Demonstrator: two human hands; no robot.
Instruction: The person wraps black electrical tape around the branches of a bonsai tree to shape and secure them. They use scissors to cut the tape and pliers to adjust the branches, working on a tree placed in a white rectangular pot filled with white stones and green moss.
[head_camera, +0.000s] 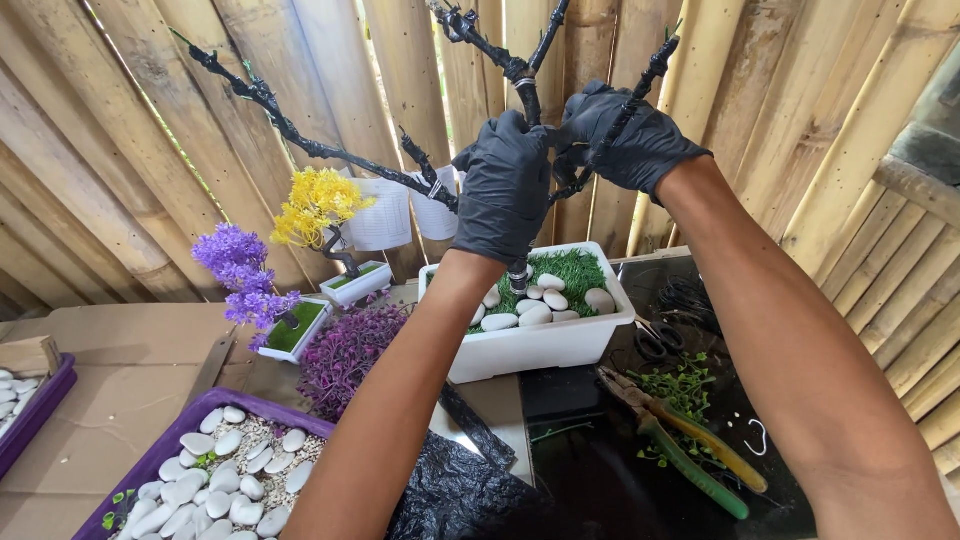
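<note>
With both gloved hands, left hand (503, 187) and right hand (622, 140), clenched on the black wire tree (522, 80) rising from the white planter (535, 345), I judge hard bending could uproot its trunk, scattering pebbles (545, 298).

Both arms raised, bare forearms; left hand (503, 188) and right hand (622, 140) black-gloved, fingers curled closed

Branch tips (455, 12) beyond top edge

Bright, even daylight; soft shadows fall below the gloved fingers (520, 140). Focus is sharp there. Edges bow with wide-angle distortion.
</note>
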